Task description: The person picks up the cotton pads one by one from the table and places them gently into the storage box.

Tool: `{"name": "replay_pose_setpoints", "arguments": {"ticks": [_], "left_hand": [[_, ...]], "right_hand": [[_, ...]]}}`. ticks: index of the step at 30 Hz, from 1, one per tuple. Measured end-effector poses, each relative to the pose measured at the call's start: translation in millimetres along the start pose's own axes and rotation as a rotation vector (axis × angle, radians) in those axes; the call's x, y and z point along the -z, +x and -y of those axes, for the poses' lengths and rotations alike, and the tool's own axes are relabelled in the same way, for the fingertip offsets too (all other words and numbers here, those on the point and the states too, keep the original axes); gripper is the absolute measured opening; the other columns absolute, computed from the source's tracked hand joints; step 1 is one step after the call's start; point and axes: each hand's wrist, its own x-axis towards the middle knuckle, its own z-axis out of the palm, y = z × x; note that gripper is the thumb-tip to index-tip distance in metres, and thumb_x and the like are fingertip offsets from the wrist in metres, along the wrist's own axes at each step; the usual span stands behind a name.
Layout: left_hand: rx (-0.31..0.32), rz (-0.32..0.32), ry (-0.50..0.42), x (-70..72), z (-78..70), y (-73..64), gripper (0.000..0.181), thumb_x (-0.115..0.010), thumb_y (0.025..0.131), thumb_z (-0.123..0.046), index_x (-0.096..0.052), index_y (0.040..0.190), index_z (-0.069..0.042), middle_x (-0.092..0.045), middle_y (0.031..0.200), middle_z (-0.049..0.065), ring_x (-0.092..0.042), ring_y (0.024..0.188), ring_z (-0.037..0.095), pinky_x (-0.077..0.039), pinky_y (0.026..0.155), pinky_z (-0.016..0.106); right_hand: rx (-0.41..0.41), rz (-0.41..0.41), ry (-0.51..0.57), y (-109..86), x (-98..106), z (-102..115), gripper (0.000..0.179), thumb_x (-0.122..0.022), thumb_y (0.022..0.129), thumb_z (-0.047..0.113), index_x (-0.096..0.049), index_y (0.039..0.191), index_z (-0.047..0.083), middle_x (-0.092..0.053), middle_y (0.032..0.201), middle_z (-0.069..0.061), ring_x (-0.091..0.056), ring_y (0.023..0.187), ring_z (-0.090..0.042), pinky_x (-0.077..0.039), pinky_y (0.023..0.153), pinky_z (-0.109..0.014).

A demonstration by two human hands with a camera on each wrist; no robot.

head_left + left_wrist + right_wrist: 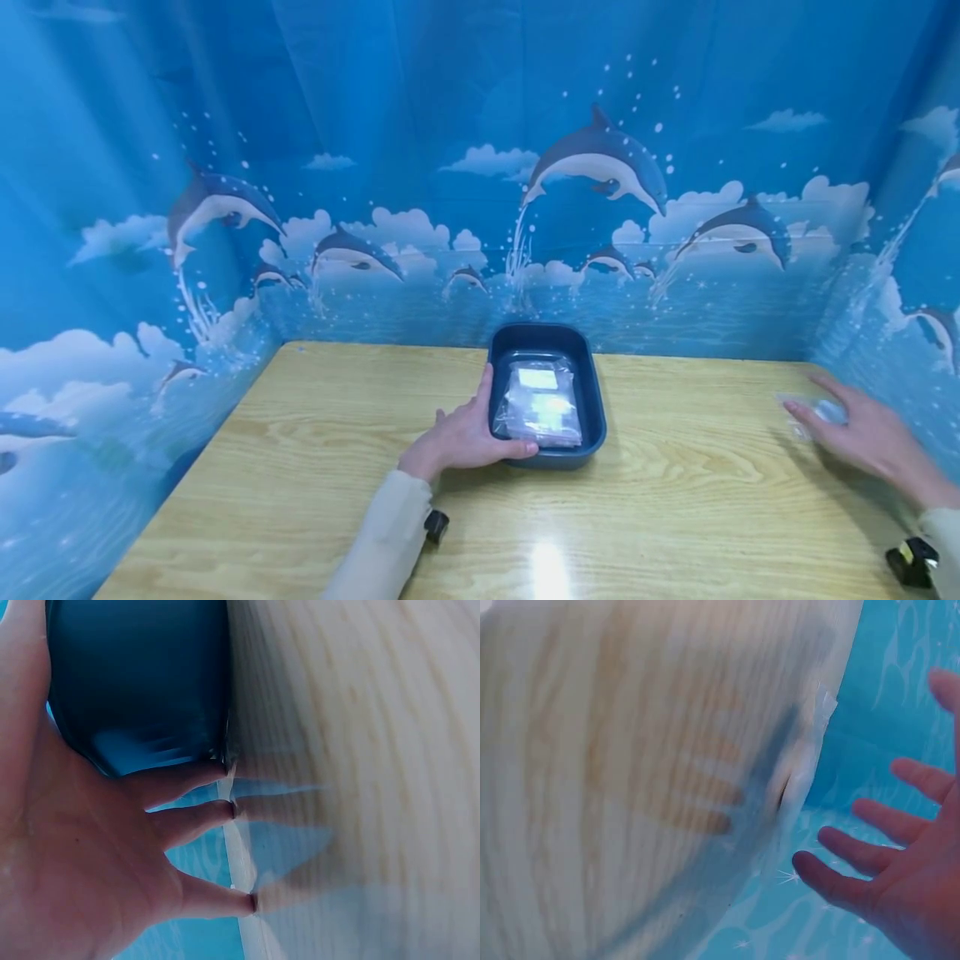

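A dark blue rectangular tub stands on the table, with a clear plastic packet bearing a white label inside. My left hand rests against the tub's near left corner, its thumb along the front rim. In the left wrist view, the fingers of that hand are spread and straight beside the tub wall, tips at the tabletop. Far to the right, my right hand reaches over a small crumpled piece of clear plastic. The right wrist view shows its fingers spread, apart from that plastic.
The light wood-grain table carries the tub near its far edge. A blue curtain printed with dolphins and clouds hangs behind the table and on both sides. Glare shines on the tabletop at the front.
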Motion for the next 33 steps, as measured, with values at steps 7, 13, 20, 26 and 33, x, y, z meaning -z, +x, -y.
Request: {"name": "replay_pose_setpoints", "arguments": {"ticks": [7, 13, 20, 26, 33], "left_hand": [[-0.01, -0.009, -0.021, -0.8, 3.0, 2.0, 0.139, -0.074, 0.072, -0.078, 0.018, 0.163, -0.029, -0.026, 0.169, 0.014, -0.034, 0.153, 0.039, -0.001, 0.121, 0.078], [-0.005, 0.001, -0.018, -2.3, 3.4, 2.9, 0.137, -0.074, 0.073, -0.078, 0.018, 0.163, -0.03, -0.026, 0.17, 0.013, -0.033, 0.154, 0.038, 0.0, 0.122, 0.076], [-0.001, 0.001, -0.01, -2.2, 3.0, 1.8, 0.137, -0.073, 0.073, -0.078, 0.017, 0.163, -0.03, -0.026, 0.17, 0.012, -0.034, 0.154, 0.037, -0.001, 0.122, 0.076], [0.001, -0.001, -0.003, -1.4, 2.6, 2.4, 0.136, -0.073, 0.074, -0.078, 0.017, 0.163, -0.031, -0.025, 0.17, 0.012, -0.034, 0.154, 0.037, -0.001, 0.122, 0.076], [-0.001, -0.001, -0.004, -1.3, 2.4, 2.2, 0.136, -0.073, 0.073, -0.079, 0.017, 0.163, -0.031, -0.026, 0.17, 0.012, -0.033, 0.154, 0.037, 0.0, 0.122, 0.075]], "right_hand": [[-0.059, 0.119, -0.047, 7.7, -1, -14, 0.092, -0.044, 0.103, 0.06, -0.033, 0.143, -0.022, -0.047, 0.126, -0.054, -0.052, 0.104, -0.071, -0.048, 0.079, -0.071], [0.035, 0.128, -0.034, 7.5, -8, -15, 0.075, -0.052, 0.104, 0.049, -0.051, 0.131, -0.02, -0.058, 0.116, -0.049, -0.057, 0.101, -0.067, -0.051, 0.076, -0.068], [0.21, 0.06, 0.063, 4.0, -18, -3, 0.053, -0.079, 0.09, 0.034, -0.067, 0.129, 0.0, -0.062, 0.123, -0.042, -0.063, 0.101, -0.059, -0.055, 0.071, -0.06], [0.22, 0.097, 0.105, 4.6, -19, 2, 0.072, -0.085, 0.082, 0.041, -0.062, 0.137, 0.0, -0.053, 0.141, -0.038, -0.057, 0.111, -0.062, -0.053, 0.076, -0.064], [0.173, 0.098, 0.098, 7.6, -20, -3, 0.077, -0.085, 0.08, 0.047, -0.061, 0.136, -0.001, -0.05, 0.14, -0.042, -0.054, 0.111, -0.063, -0.05, 0.079, -0.07]]}}
